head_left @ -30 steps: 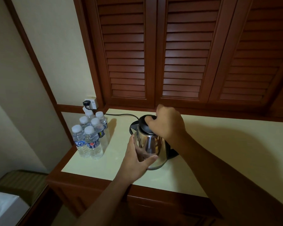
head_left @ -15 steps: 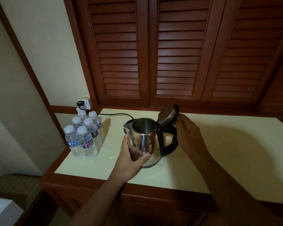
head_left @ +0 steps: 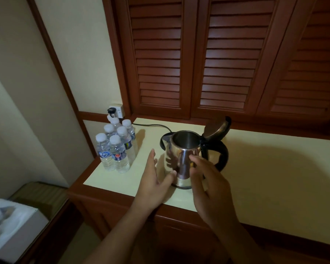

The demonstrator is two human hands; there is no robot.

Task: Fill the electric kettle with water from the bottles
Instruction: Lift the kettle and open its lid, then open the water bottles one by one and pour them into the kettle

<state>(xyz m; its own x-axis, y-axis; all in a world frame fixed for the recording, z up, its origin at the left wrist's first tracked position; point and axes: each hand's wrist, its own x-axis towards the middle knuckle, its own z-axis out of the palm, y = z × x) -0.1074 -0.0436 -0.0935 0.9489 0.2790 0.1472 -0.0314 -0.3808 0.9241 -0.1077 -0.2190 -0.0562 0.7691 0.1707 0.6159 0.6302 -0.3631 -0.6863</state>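
Head view shows the bottles (head_left: 115, 149) standing upright in a tight cluster at the left end of the worktop (head_left: 274, 178). They are left of the one electric kettle (head_left: 181, 161), which sits near the front edge with its lid (head_left: 215, 128) tipped open. I count six caps; a seventh behind I cannot make out. The left hand (head_left: 154, 185) lies between cluster and kettle, fingers straight and spread, holding nothing, so it looks the nearer one for a bottle. The right hand (head_left: 210, 185) hangs loosely curled before the kettle's wall, gripping nothing.
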